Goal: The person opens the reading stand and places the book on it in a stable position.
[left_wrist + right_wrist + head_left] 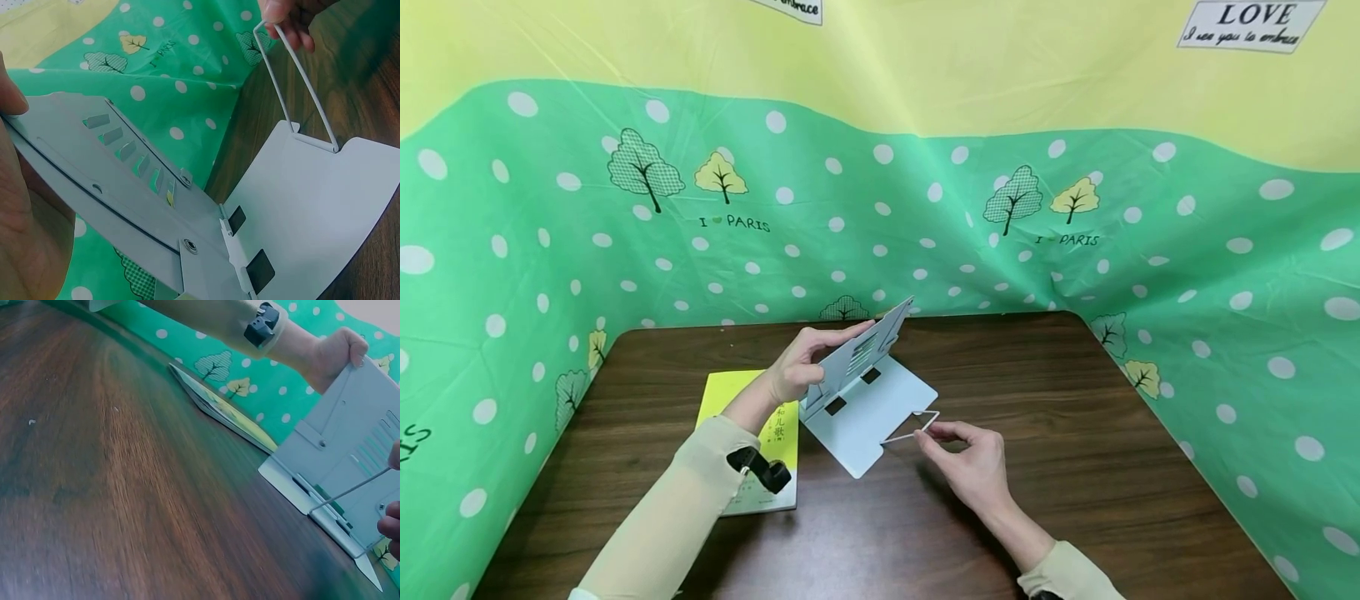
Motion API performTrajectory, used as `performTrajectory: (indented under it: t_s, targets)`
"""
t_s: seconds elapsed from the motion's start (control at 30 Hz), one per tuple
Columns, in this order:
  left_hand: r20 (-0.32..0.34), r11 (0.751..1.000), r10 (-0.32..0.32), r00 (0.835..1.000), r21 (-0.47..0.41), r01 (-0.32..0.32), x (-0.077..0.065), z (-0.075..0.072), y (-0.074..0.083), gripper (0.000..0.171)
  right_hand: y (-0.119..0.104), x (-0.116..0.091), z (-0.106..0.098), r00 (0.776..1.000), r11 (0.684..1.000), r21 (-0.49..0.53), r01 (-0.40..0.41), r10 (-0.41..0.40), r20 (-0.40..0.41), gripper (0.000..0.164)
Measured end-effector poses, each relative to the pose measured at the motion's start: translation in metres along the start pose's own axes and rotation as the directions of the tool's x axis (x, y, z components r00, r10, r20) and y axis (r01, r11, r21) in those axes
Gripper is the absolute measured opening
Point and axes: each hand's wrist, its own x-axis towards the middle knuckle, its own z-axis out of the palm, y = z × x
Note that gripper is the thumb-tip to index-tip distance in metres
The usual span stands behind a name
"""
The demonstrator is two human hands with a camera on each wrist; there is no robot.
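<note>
A pale grey metal book stand is unfolded, its flat base plate low over the table and its slotted back panel tilted up. My left hand grips the outer edge of that panel, thumb on one face and fingers behind. With thumb and fingertips, my right hand pinches the end of the wire prop, a bent loop hinged at the base plate's edge. The prop is raised away from the plate and apart from the slots. Two black pads lie near the hinge.
A yellow-covered book lies on the dark wooden table, partly behind my left forearm. A green and yellow patterned cloth hangs round the back and sides of the table. A black strap is on my left wrist.
</note>
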Motion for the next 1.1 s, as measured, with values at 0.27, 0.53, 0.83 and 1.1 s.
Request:
performTrajectory:
  t_s: [0.27, 0.53, 0.83, 1.1]
  targets:
    - [-0.009, 0.999, -0.004, 1.000, 0.038, 0.004, 0.000, -0.001, 0.003, 0.089, -0.007, 0.000, 0.014, 0.999, 0.995, 0.102, 0.011, -0.008, -0.032, 0.012]
    - [-0.007, 0.999, 0.006, 1.000, 0.037, -0.005, 0.002, -0.002, 0.001, 0.089, -0.045, 0.002, 0.023, 0.996, 0.980, 0.197, -0.020, 0.037, -0.084, 0.006]
    - [-0.017, 0.999, -0.010, 1.000, 0.049, 0.011, 0.000, -0.003, 0.000, 0.091, -0.054, 0.004, 0.035, 0.992, 0.964, 0.267, -0.002, 0.036, -0.124, 0.007]
    - [-0.025, 0.999, -0.024, 0.999, 0.030, 0.025, -0.001, -0.003, 0.002, 0.093, -0.052, 0.005, 0.044, 0.990, 0.961, 0.276, 0.017, 0.022, -0.138, 0.008]
